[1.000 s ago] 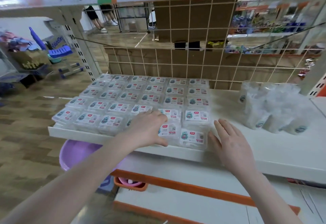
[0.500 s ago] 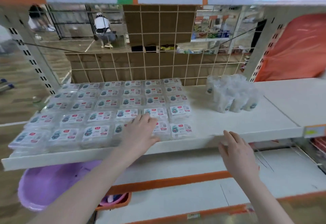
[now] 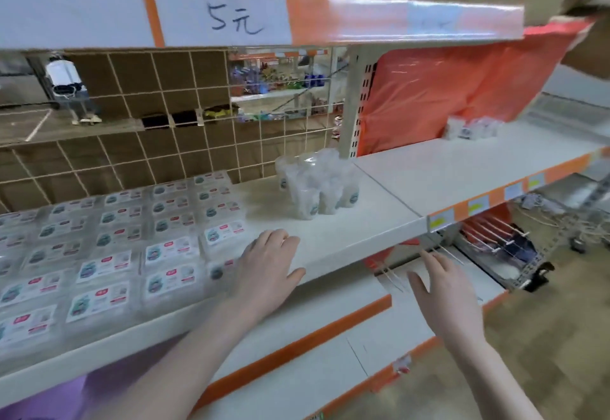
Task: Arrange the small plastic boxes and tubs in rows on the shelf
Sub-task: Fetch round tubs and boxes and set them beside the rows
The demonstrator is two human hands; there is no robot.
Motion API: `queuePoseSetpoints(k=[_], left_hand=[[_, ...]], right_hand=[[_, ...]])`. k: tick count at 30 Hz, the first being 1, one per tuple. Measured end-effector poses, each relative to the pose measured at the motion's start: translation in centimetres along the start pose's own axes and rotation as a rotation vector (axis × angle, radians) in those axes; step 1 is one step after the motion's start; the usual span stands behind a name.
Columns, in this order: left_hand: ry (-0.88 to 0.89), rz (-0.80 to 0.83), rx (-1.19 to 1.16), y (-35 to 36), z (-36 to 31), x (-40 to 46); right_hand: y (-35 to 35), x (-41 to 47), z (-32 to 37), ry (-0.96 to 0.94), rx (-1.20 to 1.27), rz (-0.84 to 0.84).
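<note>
The boxes (image 3: 109, 248) lie flat on the shelf (image 3: 346, 231) in tidy rows, labels up, packed edge to edge from the wire grid at the back to the front lip. Laid that way the labels can be read from the aisle, and I would say each box keeps its neighbour from sliding.

The left hand (image 3: 267, 267) rests palm down at the right end of the front rows, fingers straight and a little apart, gripping nothing. It covers part of a box there, which suggests it is squaring that end of the block.

The right hand (image 3: 442, 284) hangs in the air below the shelf's front edge, fingers spread and empty, touching nothing.

The tubs (image 3: 317, 188) stand in a loose upright cluster to the right of the boxes, well apart from them, with bare shelf between. They are not in rows, so they look like the work left. A few more small packs (image 3: 468, 129) sit far along the next bay.
</note>
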State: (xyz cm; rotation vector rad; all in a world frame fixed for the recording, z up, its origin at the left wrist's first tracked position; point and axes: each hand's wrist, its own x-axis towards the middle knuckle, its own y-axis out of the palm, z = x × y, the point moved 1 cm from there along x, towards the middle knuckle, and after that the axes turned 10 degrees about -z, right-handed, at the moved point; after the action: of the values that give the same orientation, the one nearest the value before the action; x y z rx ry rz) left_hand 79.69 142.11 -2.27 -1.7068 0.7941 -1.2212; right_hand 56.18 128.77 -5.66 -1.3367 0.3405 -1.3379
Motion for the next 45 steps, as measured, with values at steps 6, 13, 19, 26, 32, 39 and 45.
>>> queuePoseSetpoints(k=[6, 13, 19, 26, 32, 39, 45], left_hand=[[0.131, -0.019, -0.040, 5.0, -11.5, 7.7], [0.138, -0.013, -0.140, 10.9, -27.2, 16.5], [0.132, -0.022, -0.158, 14.3, -34.9, 22.4], [0.122, -0.062, -0.126, 18.5, -38.6, 31.2], [0.090, -0.082, -0.146, 23.6, -40.6, 39.4], [0.060, -0.052, -0.137, 28.8, -43.2, 50.5], [-0.033, -0.085, -0.103, 31.5, -44.3, 55.8]], right_hand=[[-2.8, 3.9, -10.9, 0.076, -0.042, -0.069], [-6.5, 10.8, -25.4, 0.026, -0.077, -0.172], [-6.7, 17.0, -33.6, -0.001, -0.076, -0.206], [-3.3, 24.7, -39.9, 0.019, 0.007, -0.190], [0.8, 33.1, -44.6, -0.007, 0.010, -0.157], [5.9, 45.5, -50.1, -0.009, 0.006, -0.081], [10.2, 54.3, -52.5, -0.039, 0.095, 0.008]])
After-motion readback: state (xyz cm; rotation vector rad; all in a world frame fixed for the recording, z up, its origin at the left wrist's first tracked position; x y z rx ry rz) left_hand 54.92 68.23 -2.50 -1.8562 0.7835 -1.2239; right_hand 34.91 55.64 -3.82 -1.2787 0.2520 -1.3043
